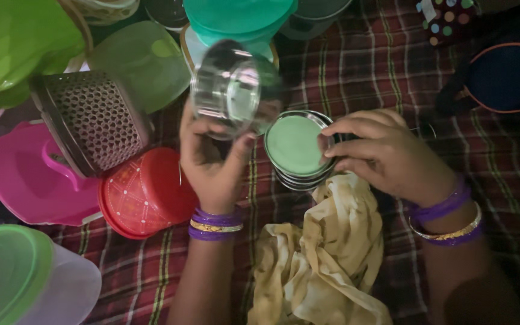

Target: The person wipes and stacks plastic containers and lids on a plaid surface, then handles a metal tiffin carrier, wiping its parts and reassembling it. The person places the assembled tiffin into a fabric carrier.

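L hand (212, 159) closed round a clear jar (233, 90), held up tilted w/ its open end toward cam, thumb on right side of it, fingers on left; purple + gold bangles (215, 224) at wrist. R hand (386, 153) curled, fingertips pinching rim of a green lid (293, 144) that sits on a round metal-rimmed tin (299, 177); tin rests on plaid cloth (356, 66) about mid-cloth, just right of L hand. R wrist also has purple + gold bangles (449, 219). Yellowish rag (320, 259) bunched between the forearms, touching tin's near side, reaching cloth's near edge. Left of L hand: red lid (145, 192), dome-ish, touching a pink plastic piece (28, 180); mesh holder (94, 120) lying tilted over both. Near-left corner: clear tub w/ green lid (13, 277). Far edge: pale green lid (145, 60), teal tub (239, 18) behind the jar, bright green plastic (13, 42) at far-left corner. Far-right corner: dark blue bag w/ orange trim (507, 75), well apart from R hand. Scene dim, jar partly motion-blurred.
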